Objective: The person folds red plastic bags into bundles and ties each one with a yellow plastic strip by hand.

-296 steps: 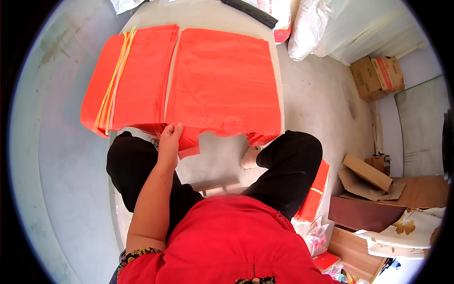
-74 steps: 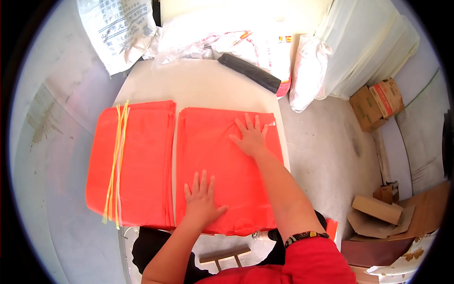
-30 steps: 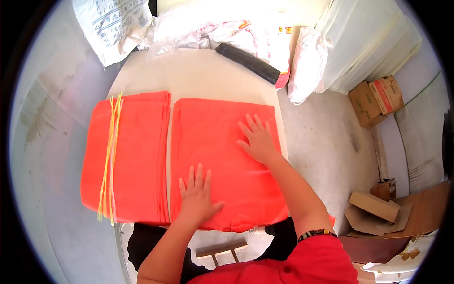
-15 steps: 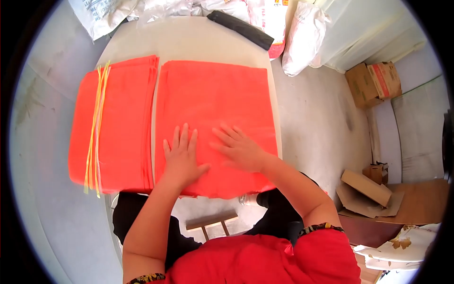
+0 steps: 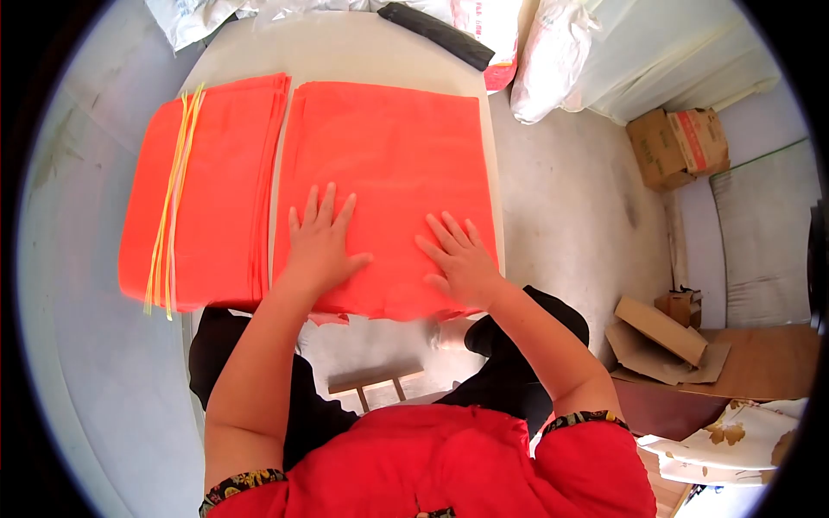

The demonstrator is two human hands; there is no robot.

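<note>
A flat stack of thin red sheets [image 5: 389, 147], cloth or plastic, lies on the table in front of me. My left hand [image 5: 318, 246] rests flat on its near left part, fingers spread and thumb out to the right. Near the lower right corner, my right hand [image 5: 462, 259] also lies on the top sheet with fingers apart. Neither hand grips anything. To the left, across a narrow gap, is a second red stack [image 5: 220, 190]. A bundle of yellow and pale strings [image 5: 174, 198] lies lengthwise over it. The near edge of the right stack is uneven and overhangs the table.
A dark roll [image 5: 436, 34] lies at the far edge of the pale table [image 5: 285, 52], near white sacks [image 5: 553, 65]. Cardboard boxes [image 5: 669, 151] stand against the right wall, with opened cardboard [image 5: 665, 345] nearer. A wooden stool frame [image 5: 380, 386] shows below.
My right hand has slid right and toward me across the top sheet. My left hand has shifted slightly away and left. The whole view has tilted a little, raising the table in it.
</note>
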